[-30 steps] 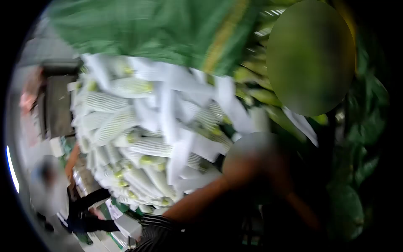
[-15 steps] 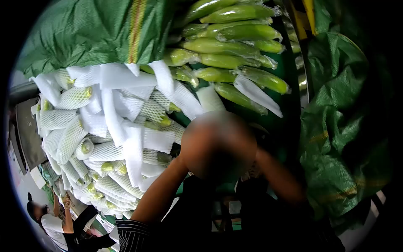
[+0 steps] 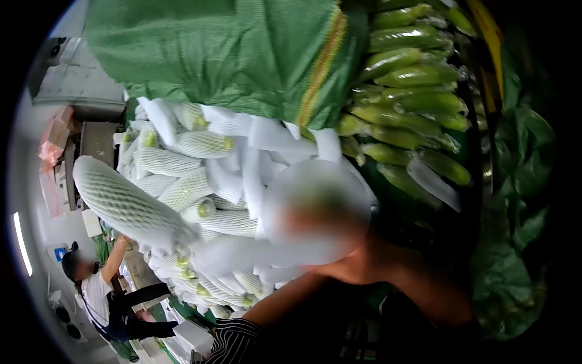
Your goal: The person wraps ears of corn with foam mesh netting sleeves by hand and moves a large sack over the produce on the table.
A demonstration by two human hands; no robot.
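Note:
My left hand (image 3: 330, 267) and right hand (image 3: 367, 261) are close together at the middle, partly hidden by a round blur. The right hand looks closed where a white foam net sleeve (image 3: 242, 255) runs into it; my left hand's fingers are smeared and hidden. Leftward, the sleeve seems to run on to a long vegetable in foam net (image 3: 127, 200), which looks large and close, above the pile. Something green shows faintly inside the blur. Behind lies a heap of net-covered vegetables (image 3: 233, 223) with loose white foam pieces.
Green vegetables in clear film (image 3: 412, 76) lie in rows at the back right. A green woven sack (image 3: 230, 54) covers the back of the heap. Another green sheet (image 3: 521, 230) hangs at the right. A person (image 3: 97, 291) works at the far left.
My view has swung left, so the heap and rows sit further right. The large netted vegetable and white sleeve have come into sight left of my hands.

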